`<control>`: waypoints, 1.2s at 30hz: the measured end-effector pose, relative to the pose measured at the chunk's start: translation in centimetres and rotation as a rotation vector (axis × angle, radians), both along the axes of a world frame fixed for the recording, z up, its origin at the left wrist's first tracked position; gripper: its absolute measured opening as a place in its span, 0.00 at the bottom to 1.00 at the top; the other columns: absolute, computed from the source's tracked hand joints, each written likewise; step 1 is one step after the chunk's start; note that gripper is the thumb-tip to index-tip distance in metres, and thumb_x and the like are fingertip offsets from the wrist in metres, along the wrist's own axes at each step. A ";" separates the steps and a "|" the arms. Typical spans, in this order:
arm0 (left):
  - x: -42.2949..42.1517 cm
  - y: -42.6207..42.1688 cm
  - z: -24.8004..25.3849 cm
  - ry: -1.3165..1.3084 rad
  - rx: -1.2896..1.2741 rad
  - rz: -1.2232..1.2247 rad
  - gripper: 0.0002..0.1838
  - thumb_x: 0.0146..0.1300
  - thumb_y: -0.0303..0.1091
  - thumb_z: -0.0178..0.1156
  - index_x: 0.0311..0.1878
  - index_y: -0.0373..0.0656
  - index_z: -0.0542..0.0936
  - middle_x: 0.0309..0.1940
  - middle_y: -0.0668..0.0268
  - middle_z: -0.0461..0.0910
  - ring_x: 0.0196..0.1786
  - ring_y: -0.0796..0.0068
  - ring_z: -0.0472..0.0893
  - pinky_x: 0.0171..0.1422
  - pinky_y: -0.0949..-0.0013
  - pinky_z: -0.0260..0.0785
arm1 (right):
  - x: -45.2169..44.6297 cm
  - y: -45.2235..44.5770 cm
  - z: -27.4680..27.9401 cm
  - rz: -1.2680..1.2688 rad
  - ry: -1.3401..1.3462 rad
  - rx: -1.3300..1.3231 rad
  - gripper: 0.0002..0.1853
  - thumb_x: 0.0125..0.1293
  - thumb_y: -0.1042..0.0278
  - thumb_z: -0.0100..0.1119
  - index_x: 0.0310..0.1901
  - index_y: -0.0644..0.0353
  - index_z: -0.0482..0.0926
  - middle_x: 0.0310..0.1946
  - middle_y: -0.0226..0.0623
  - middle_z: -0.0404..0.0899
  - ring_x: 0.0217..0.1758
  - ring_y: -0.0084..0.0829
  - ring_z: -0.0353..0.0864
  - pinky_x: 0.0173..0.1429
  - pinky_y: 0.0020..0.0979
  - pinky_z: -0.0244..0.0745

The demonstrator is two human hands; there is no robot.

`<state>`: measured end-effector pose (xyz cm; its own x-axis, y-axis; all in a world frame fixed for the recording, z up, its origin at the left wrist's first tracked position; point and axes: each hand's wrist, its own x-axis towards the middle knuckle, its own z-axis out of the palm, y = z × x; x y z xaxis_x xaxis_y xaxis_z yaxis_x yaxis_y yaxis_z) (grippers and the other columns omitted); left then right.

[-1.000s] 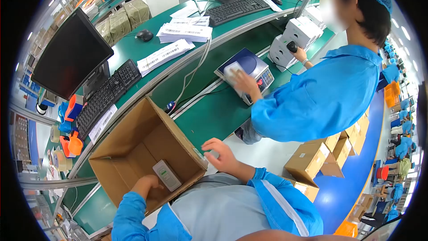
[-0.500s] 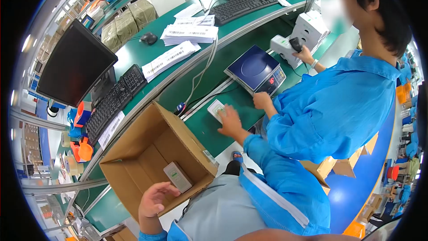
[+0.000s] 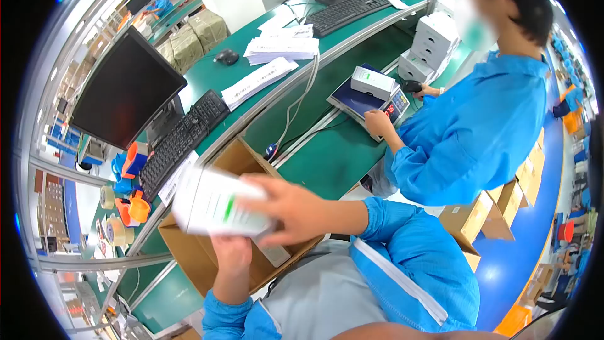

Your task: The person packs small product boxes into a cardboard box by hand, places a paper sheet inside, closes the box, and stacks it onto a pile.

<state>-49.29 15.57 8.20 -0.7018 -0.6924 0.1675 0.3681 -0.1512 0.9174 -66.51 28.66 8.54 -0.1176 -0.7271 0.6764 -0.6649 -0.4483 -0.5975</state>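
Observation:
A white box with a green mark (image 3: pixel 217 204), blurred by motion, is held between both my hands above the open cardboard carton (image 3: pixel 182 245). My right hand (image 3: pixel 283 208) grips its right side, and my left hand (image 3: pixel 231 253) is closed against its underside. Inside the carton, part of another white box (image 3: pixel 275 255) shows below my right hand. The held box hides much of the carton's inside.
A co-worker in blue (image 3: pixel 472 126) stands at the right, one hand by a scale (image 3: pixel 355 102) bearing a white box (image 3: pixel 373 82). Stacked white boxes (image 3: pixel 434 41), a keyboard (image 3: pixel 182 138), a monitor (image 3: pixel 129 88) and papers (image 3: pixel 258 82) are around. Cartons (image 3: pixel 465 220) lie at the right.
My right hand has brought the white box from the green bench to above the carton, and my left hand has closed on it. The co-worker's box now rests on the scale.

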 end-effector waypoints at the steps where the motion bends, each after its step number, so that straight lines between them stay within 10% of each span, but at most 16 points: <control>1: 1.1 -0.8 -0.9 -0.168 0.085 0.104 0.46 0.70 0.45 0.70 0.84 0.43 0.58 0.76 0.50 0.70 0.77 0.49 0.73 0.80 0.45 0.69 | 0.6 0.5 1.0 0.069 0.091 0.067 0.46 0.61 0.52 0.80 0.80 0.44 0.70 0.81 0.65 0.58 0.78 0.64 0.69 0.79 0.49 0.70; 5: 5.1 -8.6 -8.6 -0.350 0.367 -0.098 0.35 0.68 0.20 0.65 0.77 0.38 0.67 0.70 0.55 0.78 0.70 0.53 0.80 0.77 0.48 0.74 | 0.4 2.8 -2.9 0.000 -0.215 0.190 0.33 0.70 0.59 0.73 0.76 0.47 0.76 0.80 0.52 0.65 0.76 0.53 0.74 0.75 0.45 0.74; 15: 24.3 -14.4 -34.8 -1.099 0.806 -0.221 0.30 0.68 0.33 0.75 0.72 0.43 0.77 0.67 0.56 0.82 0.69 0.50 0.81 0.73 0.39 0.75 | -2.3 15.8 -10.8 -0.523 -0.376 0.367 0.10 0.71 0.68 0.70 0.51 0.58 0.90 0.61 0.43 0.84 0.58 0.43 0.87 0.62 0.38 0.82; 21: 23.2 -15.4 -35.2 -1.557 0.352 -0.363 0.35 0.64 0.46 0.79 0.72 0.47 0.78 0.66 0.63 0.84 0.67 0.57 0.83 0.60 0.44 0.77 | -3.6 19.0 -10.3 -0.734 -0.369 0.333 0.08 0.71 0.70 0.69 0.48 0.60 0.90 0.53 0.44 0.87 0.56 0.44 0.88 0.60 0.38 0.82; 28: 19.3 -10.8 -29.3 -2.016 -1.206 -0.174 0.28 0.78 0.49 0.54 0.73 0.42 0.78 0.74 0.57 0.77 0.70 0.48 0.80 0.65 0.47 0.79 | -4.0 19.3 -13.2 -0.650 -0.426 0.447 0.08 0.71 0.70 0.69 0.46 0.62 0.89 0.43 0.44 0.88 0.48 0.45 0.88 0.52 0.40 0.82; 34: 18.1 -9.1 -24.4 -1.597 -1.689 -1.230 0.32 0.75 0.58 0.56 0.71 0.45 0.82 0.78 0.55 0.72 0.82 0.43 0.67 0.80 0.37 0.62 | -4.9 16.6 -16.7 -0.420 -0.538 0.649 0.12 0.70 0.64 0.69 0.49 0.61 0.89 0.44 0.45 0.90 0.48 0.44 0.89 0.54 0.41 0.83; 36: 18.0 -12.5 -29.5 -1.734 -1.288 -1.491 0.32 0.74 0.59 0.56 0.68 0.44 0.84 0.74 0.53 0.77 0.80 0.44 0.70 0.79 0.41 0.65 | -5.1 14.7 -20.0 -0.332 -0.631 0.784 0.13 0.67 0.63 0.70 0.49 0.61 0.89 0.46 0.45 0.90 0.51 0.44 0.89 0.58 0.42 0.83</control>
